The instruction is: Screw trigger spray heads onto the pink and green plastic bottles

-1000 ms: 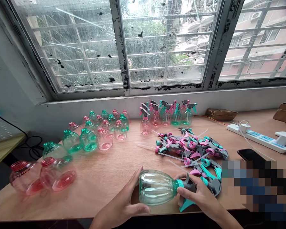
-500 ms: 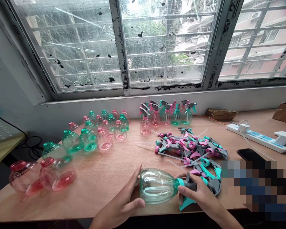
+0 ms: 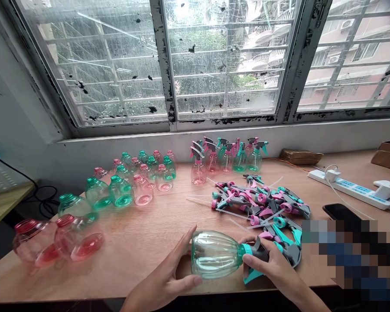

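Observation:
A clear green spray bottle (image 3: 216,255) lies sideways above the table's front edge, its base toward the left. My right hand (image 3: 269,262) is closed around the grey and teal trigger sprayer (image 3: 248,249) at the bottle's neck. Beside the base is my left hand (image 3: 172,271), thumb and index finger stretched apart around the bottle's end. Its thumb lies by the lower edge; whether the fingers press on the bottle is unclear. Just beyond my right hand spreads a pile of pink, teal and grey trigger sprayers (image 3: 263,201) with thin tubes.
Several open pink and green bottles (image 3: 121,190) stand on the left. Spray bottles with sprayers fitted (image 3: 212,158) stand by the wall. A power strip (image 3: 352,189), a phone (image 3: 341,211), a brown packet (image 3: 301,156) and a box (image 3: 388,157) are on the right.
The reflections on the bottle have changed, as if it has turned about its length. My left thumb has shifted slightly right. My right hand keeps its hold on the sprayer.

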Tool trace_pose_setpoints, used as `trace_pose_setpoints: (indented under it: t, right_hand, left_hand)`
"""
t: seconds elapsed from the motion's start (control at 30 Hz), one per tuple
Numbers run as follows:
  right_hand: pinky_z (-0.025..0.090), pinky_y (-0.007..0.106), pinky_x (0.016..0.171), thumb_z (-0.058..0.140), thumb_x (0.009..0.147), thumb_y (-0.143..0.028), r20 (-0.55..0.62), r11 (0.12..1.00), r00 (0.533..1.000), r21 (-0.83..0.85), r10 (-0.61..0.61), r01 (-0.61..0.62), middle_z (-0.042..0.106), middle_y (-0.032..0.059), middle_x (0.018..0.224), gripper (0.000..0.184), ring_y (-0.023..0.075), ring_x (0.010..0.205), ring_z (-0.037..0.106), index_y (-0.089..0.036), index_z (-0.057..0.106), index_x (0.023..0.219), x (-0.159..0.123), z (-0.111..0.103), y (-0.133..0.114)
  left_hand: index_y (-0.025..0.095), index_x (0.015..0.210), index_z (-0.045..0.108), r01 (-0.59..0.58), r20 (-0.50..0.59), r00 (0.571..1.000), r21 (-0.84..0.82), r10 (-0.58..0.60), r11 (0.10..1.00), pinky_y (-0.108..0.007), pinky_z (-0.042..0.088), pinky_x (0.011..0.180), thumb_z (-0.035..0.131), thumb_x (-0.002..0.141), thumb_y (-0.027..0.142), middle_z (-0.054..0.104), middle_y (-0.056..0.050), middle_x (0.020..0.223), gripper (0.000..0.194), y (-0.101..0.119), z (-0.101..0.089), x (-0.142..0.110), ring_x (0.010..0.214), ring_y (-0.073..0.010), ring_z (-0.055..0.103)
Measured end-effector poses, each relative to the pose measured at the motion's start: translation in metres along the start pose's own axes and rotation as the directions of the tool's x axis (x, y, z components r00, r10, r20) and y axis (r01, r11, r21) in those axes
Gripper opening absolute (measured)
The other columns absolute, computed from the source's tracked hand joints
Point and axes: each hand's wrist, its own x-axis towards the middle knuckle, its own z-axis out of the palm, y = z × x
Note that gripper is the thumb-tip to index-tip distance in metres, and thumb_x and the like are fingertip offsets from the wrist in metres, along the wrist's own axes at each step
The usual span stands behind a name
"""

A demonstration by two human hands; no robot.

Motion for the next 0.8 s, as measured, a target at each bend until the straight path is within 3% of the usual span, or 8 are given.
trace_pose_setpoints:
  t: [0.2,0.37,0.6,0.8]
  right_hand:
    - [0.057,0.031,0.058,0.079,0.081,-0.042,-0.004,1.0,1.0,0.021,0.007,-0.007,0.075,-0.0012,0.061,0.034,0.0194,0.055,0.071,-0.018,0.063,0.1,0.0013,0.0006,0.0003]
    - [0.057,0.031,0.055,0.078,0.081,-0.043,-0.023,1.0,1.0,0.01,0.005,-0.005,0.075,-0.0014,0.064,0.032,0.0186,0.052,0.071,-0.019,0.064,0.098,0.0027,-0.0001,0.0015]
    - [0.057,0.037,0.061,0.073,0.084,-0.048,-0.02,1.0,1.0,-0.027,0.0,0.0,0.075,-0.0014,0.057,0.041,0.0234,0.056,0.073,-0.021,0.058,0.112,0.0016,-0.0003,-0.0025]
    - [0.054,0.04,0.064,0.068,0.086,-0.053,-0.051,0.996,0.999,-0.089,0.018,-0.023,0.075,-0.0005,0.054,0.05,0.0272,0.058,0.073,-0.02,0.056,0.121,0.002,-0.0045,0.0017]
  left_hand:
    - [0.041,0.157,0.013,0.04,-0.009,0.999,0.0,-0.04,0.999,-0.053,0.017,0.125,0.071,0.088,0.03,0.018,0.001,0.168,0.091,0.0035,0.0004,0.0014,0.153,-0.0311,0.02]
    - [0.043,0.156,0.017,0.025,-0.051,0.999,0.122,-0.019,0.992,-0.051,0.012,0.127,0.072,0.087,0.021,0.019,0.004,0.168,0.091,0.0028,0.0015,0.0026,0.154,-0.0291,0.015]
    - [0.043,0.154,0.023,-0.069,-0.09,0.992,0.224,0.091,0.972,-0.047,0.034,0.121,0.074,0.085,0.017,0.032,-0.002,0.161,0.089,0.006,0.0047,0.0036,0.149,-0.033,0.028]
    - [0.045,0.155,0.013,-0.163,-0.052,0.979,0.393,0.199,0.905,-0.049,0.035,0.12,0.066,0.092,0.019,0.026,-0.004,0.163,0.086,0.0033,0.0062,0.0053,0.15,-0.0336,0.028]
